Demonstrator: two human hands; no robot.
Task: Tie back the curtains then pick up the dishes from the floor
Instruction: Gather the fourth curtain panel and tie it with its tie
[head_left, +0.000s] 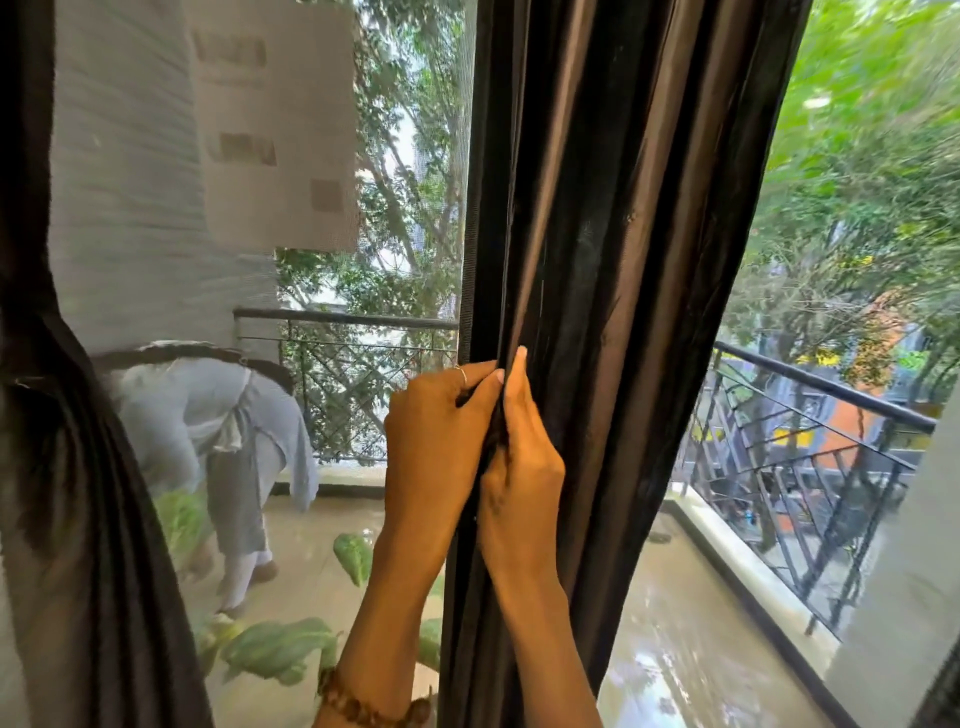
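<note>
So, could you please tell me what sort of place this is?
Most likely a home, at a window or door onto an upper-floor balcony: dark curtains gathered by both hands, a metal balcony railing outside, and treetops roughly level with the view.

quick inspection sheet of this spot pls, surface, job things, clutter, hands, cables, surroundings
surface: wet balcony floor beyond the window; indoor floor not in view
job's things: dark centre curtain hangs gathered, no tie seen; left curtain already cinched; dishes not seen
clutter: nothing seen
grippers: left hand and right hand both grip the centre curtain's edge, fingers curled round the folds
cables: nothing seen
surroundings: mesh screen, black railing, green leaves, trees, another person bending on the balcony
</note>
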